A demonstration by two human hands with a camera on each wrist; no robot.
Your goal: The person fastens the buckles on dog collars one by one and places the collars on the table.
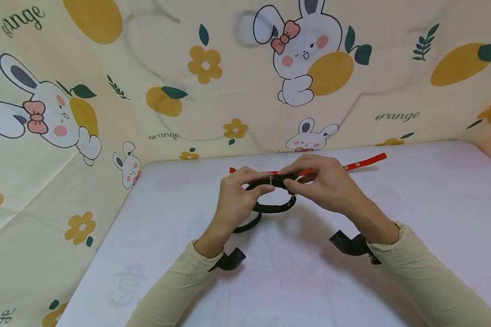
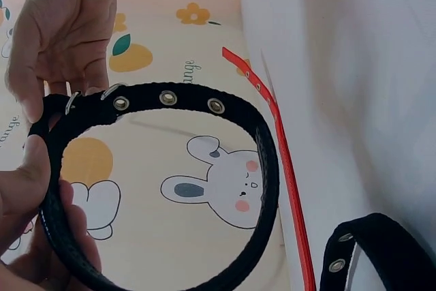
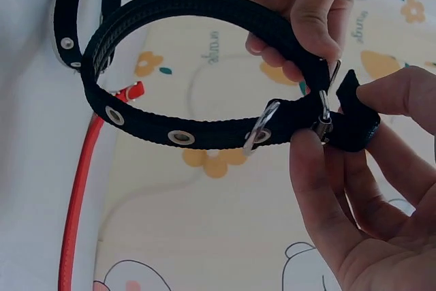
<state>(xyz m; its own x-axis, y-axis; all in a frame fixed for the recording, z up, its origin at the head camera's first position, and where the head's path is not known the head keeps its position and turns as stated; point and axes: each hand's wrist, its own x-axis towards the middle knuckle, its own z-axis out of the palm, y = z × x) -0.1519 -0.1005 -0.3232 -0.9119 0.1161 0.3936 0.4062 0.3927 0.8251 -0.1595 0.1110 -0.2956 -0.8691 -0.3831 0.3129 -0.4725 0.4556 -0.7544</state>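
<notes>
A black collar (image 1: 274, 209) with metal eyelets is raised above the table, bent into a loop. My left hand (image 1: 239, 197) pinches it beside the buckle, thumb and fingers on either side of the band. On the opposite side of the buckle, my right hand (image 1: 327, 184) grips the strap. The right wrist view shows the metal buckle (image 3: 323, 117) with its prong and the folded-back strap end (image 3: 351, 93) near my right thumb. A metal ring (image 3: 262, 127) hangs on the band close by. Whether the prong sits in an eyelet, I cannot tell.
Behind the hands lies a red strap (image 1: 366, 162) with eyelets on the white table (image 1: 270, 281). A second black collar (image 1: 251, 225) rests near my left hand. Cloth printed with rabbits and oranges (image 1: 212, 104) rises at the back and left.
</notes>
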